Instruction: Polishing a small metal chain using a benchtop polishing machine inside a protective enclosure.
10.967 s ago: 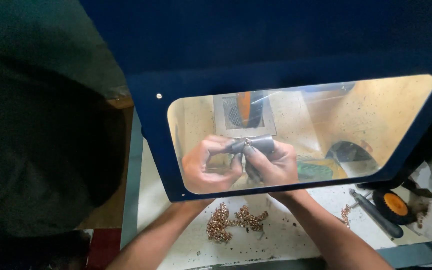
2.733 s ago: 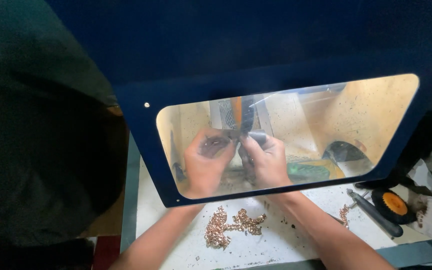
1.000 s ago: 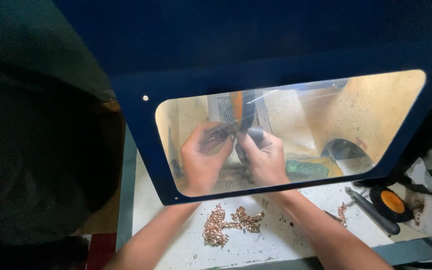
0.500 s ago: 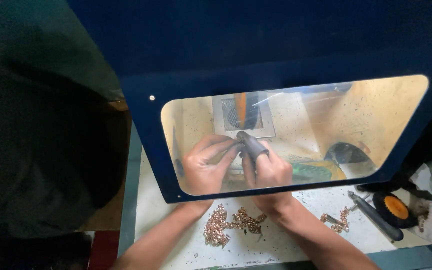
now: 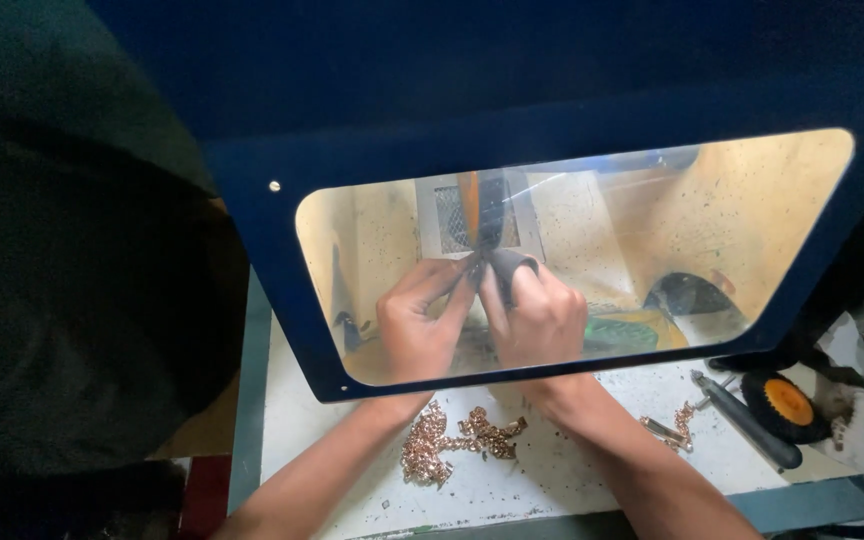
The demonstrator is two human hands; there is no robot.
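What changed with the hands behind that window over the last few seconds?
Half a second ago both hands sat lower behind the clear window; now the left hand and right hand have moved up, fingertips pressed together at the spinning wheel. What they pinch is too small to tell. The pile of small coppery pieces, dark tool and orange disc stayed put.

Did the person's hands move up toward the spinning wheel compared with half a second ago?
Yes. Both the left hand and right hand sit closer to the orange wheel behind the window.
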